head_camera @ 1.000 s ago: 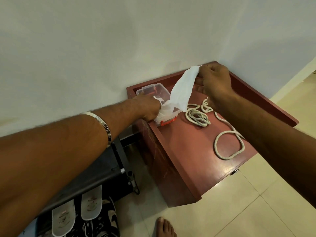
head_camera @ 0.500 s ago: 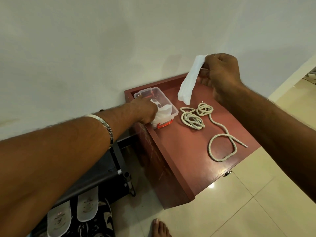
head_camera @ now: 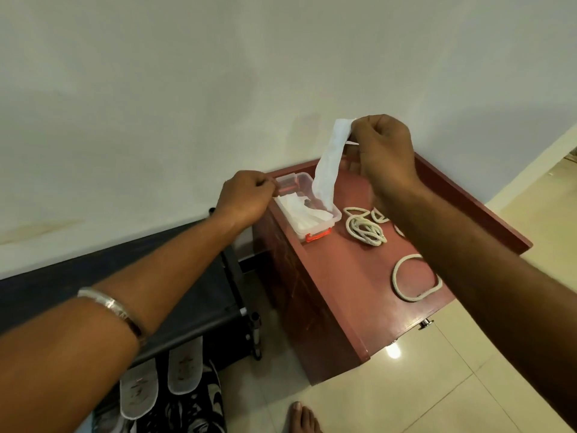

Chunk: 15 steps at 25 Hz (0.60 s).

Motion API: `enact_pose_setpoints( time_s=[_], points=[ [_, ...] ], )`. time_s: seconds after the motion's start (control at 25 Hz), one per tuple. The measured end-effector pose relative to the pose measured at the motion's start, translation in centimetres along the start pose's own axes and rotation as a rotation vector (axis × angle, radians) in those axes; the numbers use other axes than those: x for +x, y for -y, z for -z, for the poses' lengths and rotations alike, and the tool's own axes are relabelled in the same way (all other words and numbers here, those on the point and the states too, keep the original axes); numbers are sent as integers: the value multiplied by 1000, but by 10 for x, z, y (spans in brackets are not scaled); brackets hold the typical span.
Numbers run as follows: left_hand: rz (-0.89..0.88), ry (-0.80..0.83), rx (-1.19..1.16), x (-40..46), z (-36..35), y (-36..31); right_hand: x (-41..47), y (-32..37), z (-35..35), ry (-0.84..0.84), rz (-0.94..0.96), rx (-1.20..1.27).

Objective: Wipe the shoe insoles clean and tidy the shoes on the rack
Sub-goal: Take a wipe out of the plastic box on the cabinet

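Item: wipe (head_camera: pixel 327 164), white, long strip. Upper centre-right of frame; top edge pinched in right hand (head_camera: pixel 384 151), lower end hanging at the rim of the clear box, apparently just clear of the stack.

Item: clear box (head_camera: pixel 304 210), red latch, on red-brown cabinet (head_camera: pixel 343 276), centre of frame. More white wipes inside.

Item: left hand (head_camera: pixel 245 198), clenched at the box's far left edge; whether gripping the box or its lid, cannot tell.

Item: insoles (head_camera: pixel 162 382), pair, pale, lower left of frame, lying by the black rack (head_camera: pixel 175 276). Not yet wiped, by appearance.

Item: cord (head_camera: pixel 367 229), off-white, coiled right of box.

Handling note: lift straight up, box held steady, so the next wipe stays inside; then close box, carry wipe down-left to insoles.
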State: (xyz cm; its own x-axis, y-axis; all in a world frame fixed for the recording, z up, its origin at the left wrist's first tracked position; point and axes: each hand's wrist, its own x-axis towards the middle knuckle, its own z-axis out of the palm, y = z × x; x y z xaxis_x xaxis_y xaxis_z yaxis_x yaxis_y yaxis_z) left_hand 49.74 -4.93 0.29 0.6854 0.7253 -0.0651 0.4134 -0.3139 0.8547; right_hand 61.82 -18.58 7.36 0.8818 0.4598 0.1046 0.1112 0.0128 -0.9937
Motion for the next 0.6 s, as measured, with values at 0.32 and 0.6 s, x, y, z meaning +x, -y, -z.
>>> enact_pose_setpoints(
  time_s=[0.32, 0.6],
  points=[
    [475, 294, -1083, -79, 64, 12, -92, -7, -87, 219, 309, -395],
    [529, 81, -1342, -140, 140, 79, -206, -28, -162, 657, 688, -658]
  ],
)
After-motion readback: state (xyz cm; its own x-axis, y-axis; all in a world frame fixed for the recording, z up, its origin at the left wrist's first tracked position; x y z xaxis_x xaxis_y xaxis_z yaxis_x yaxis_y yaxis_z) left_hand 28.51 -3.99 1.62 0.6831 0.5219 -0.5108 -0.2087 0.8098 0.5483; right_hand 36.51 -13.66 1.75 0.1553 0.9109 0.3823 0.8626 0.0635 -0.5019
